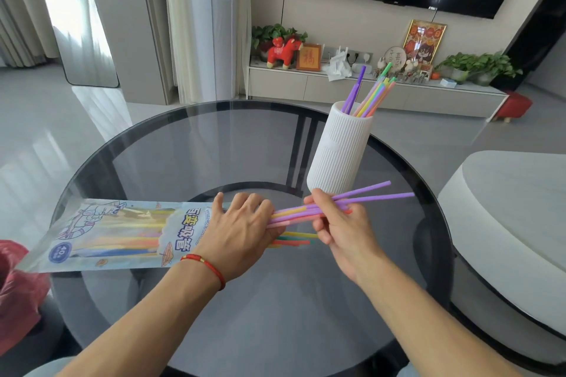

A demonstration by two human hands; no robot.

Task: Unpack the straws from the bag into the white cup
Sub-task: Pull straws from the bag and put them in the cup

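While some colourful plastic straws (372,92) already stand in the ribbed white cup (338,151) at centre right, our left hand (242,231) presses the printed plastic bag (122,234) and our right hand (340,223) pinches more thin purple straws (367,194).

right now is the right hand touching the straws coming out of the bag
Touching. The head view shows the right hand with fingers curled around the bunch of straws sticking out of the bag.
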